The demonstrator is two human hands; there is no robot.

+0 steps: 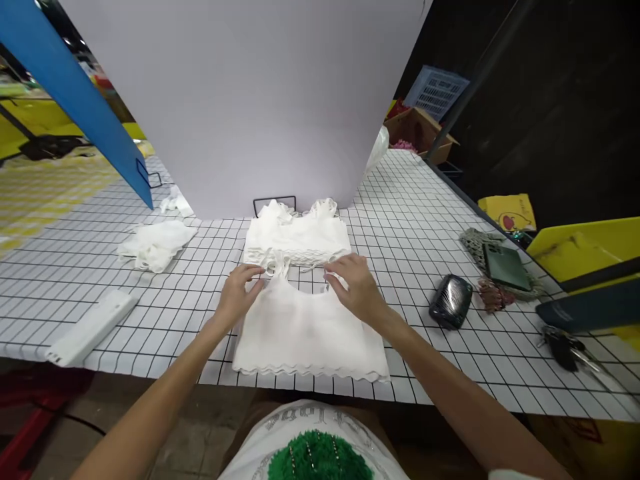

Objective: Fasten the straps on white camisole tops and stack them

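Observation:
A white sleeveless top (305, 330) lies flat on the grid-patterned table (400, 213), its scalloped hem toward me. My left hand (241, 288) pinches the top's left shoulder strap near the neckline. My right hand (353, 285) holds the right strap area, fingers bent on the fabric. Just beyond the neckline sits a folded stack of similar white tops (297, 237), touching the garment under my hands.
A crumpled white garment (157, 243) lies at the left, a white bar-shaped device (93, 327) nearer the front edge. A black wire stand (274, 203) and grey backdrop are behind. At right: a black shiny case (451, 301), a green phone (505, 265), keys (567, 347).

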